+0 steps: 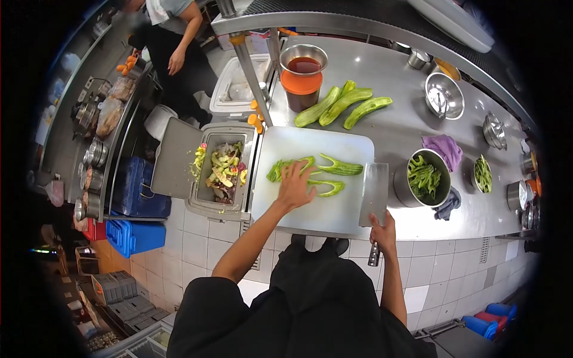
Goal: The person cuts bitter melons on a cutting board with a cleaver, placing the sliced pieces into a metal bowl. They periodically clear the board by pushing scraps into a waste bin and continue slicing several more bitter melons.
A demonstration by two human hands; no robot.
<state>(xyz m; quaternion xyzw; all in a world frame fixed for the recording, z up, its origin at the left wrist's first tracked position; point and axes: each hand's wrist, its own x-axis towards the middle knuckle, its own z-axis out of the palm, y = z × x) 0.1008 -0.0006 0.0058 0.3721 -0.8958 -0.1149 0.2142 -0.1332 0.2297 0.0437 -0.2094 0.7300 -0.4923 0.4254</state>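
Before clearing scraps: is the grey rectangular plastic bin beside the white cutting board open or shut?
Open. The bin has its flat grey lid swung aside, showing vegetable scraps inside.

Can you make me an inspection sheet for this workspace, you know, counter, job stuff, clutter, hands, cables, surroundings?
Surface: steel counter; pale cutting board near its front edge.
Job's things: cut green pieces on the board; longer green vegetables behind it; more cut greens in the metal pot to the right.
Clutter: purple cloth and dark cloth beside the pot; scraps on the rim of the scrap bin.
Hands: left hand spread on cut pieces; right hand grips a cleaver at the board's right edge.
Cables: nothing seen.
Surroundings: another person stands upper left; tiled floor.
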